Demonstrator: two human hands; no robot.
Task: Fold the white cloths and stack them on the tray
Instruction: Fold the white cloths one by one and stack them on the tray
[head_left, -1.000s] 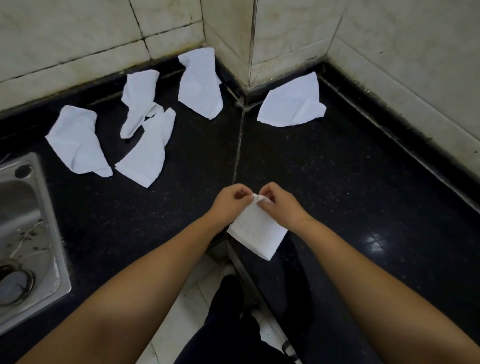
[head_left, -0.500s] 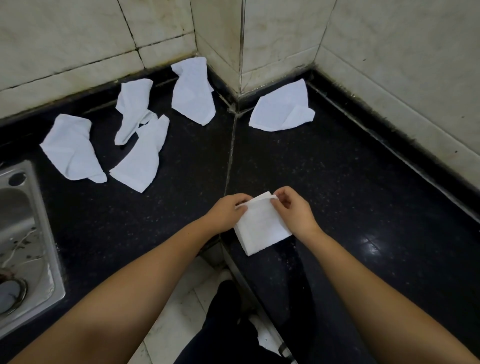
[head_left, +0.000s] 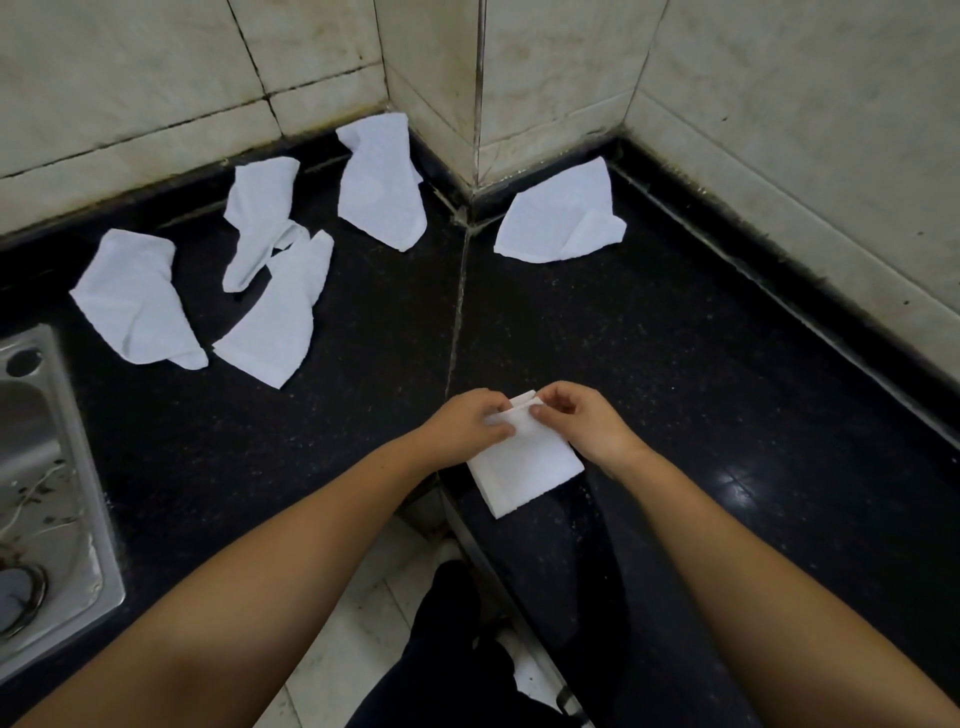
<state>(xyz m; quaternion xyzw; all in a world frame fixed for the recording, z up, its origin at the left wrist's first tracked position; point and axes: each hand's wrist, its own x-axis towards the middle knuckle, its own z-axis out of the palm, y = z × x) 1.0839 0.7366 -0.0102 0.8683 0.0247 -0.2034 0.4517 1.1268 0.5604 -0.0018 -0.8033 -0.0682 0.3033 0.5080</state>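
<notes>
A small folded white cloth (head_left: 524, 467) lies at the near edge of the black counter (head_left: 675, 364). My left hand (head_left: 467, 423) and my right hand (head_left: 587, 423) both pinch its far edge between thumb and fingers. Several unfolded white cloths lie crumpled farther back: one at the far left (head_left: 135, 301), two overlapping ones (head_left: 280, 317), one by the wall corner (head_left: 379, 182) and one to the right of the corner (head_left: 561, 213). No tray is in view.
A steel sink (head_left: 47, 467) is set into the counter at the left. Tiled walls (head_left: 519, 78) close the counter at the back and right, with a corner pillar in the middle. Below the counter edge are floor tiles (head_left: 358, 597) and my dark-clothed legs.
Both hands have moved the small cloth forward onto the counter and folded its far edge over; it looks more compact. The crumpled cloths have not moved.
</notes>
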